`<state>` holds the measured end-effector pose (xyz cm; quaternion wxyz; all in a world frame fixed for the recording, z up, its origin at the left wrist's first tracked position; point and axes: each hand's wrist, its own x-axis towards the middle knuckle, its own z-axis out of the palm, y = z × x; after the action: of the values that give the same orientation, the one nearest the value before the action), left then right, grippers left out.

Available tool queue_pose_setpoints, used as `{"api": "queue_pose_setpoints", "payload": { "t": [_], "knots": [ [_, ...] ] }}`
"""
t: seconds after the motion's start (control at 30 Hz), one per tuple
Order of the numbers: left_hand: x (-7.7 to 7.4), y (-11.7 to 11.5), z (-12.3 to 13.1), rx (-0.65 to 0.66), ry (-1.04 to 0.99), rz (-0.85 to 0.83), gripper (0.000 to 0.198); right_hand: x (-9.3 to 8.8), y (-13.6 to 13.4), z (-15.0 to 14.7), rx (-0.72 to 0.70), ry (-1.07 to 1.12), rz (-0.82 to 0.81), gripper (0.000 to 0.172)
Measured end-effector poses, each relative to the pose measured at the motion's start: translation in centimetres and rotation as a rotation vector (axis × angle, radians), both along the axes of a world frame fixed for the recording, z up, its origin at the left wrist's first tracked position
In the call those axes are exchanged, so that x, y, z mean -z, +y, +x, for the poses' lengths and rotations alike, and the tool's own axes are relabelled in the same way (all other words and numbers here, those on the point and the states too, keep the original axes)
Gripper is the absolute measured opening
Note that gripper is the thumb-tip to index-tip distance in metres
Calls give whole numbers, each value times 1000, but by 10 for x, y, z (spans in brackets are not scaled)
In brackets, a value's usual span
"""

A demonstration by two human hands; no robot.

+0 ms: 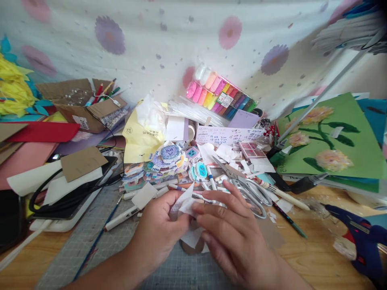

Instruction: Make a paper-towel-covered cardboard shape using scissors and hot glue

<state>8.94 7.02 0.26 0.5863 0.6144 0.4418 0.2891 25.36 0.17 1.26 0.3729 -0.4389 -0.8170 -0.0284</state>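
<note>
A small piece of white paper (pixel 185 201) is between my two hands in the head view, above the cutting mat. My left hand (pixel 160 225) pinches it between thumb and fingers. My right hand (pixel 232 229) touches its right side with bent fingertips, the fingers partly spread; what lies under them is partly hidden. Below the hands, more white paper (pixel 192 237) rests over a round brown piece (pixel 191 249) on the grey cutting mat (pixel 169 270). Scissors (pixel 242 183) lie just beyond my right hand.
Layered paper flowers (pixel 171 153), white pens (pixel 122 217) and scraps are piled beyond my hands. A blue glue gun (pixel 359 237) lies at right, below green card (pixel 359 149). Left are a cardboard box (pixel 74 108) and a dark tablet (pixel 75 197).
</note>
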Motion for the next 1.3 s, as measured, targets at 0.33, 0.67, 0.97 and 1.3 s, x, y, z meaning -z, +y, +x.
{"api": "queue_pose_setpoints", "payload": {
  "t": [0.33,0.67,0.97,1.3],
  "knots": [
    [3,-4,-1,69,237,241,16,9,16,-7,167,483,-281,5],
    [2,-5,0,47,412,501,10,14,17,-10,184,491,-347,5],
    [3,-3,-2,56,332,302,12,17,18,-4,145,464,-382,7],
    [3,0,-4,134,20,31,20,22,18,-7,255,326,-225,6]
  ]
}}
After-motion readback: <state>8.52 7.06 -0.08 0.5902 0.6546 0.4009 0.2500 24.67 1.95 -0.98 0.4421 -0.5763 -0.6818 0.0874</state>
